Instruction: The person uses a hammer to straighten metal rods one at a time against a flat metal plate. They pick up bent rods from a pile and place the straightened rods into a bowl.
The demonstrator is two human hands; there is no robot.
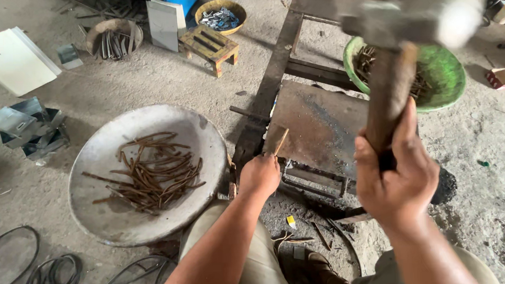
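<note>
Head view: right hand [395, 182] grips a raised hammer [412, 21]; left hand [259, 174] pinches a rusty rod [280, 141] on the steel plate [320, 127].
Many rods [149, 172] wait in the grey pan [97, 214].

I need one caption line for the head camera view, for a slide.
Right hand raises a hammer while left hand holds a rusty metal strip on a steel plate.

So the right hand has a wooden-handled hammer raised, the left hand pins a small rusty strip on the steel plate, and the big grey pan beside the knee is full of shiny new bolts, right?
Not quite. The head view shows the big grey pan holding bent, rusty brown metal rods, not shiny bolts. The rest stands: the right hand raises the wooden-handled hammer, and the left hand pins the small rusty strip on the steel plate.
</note>
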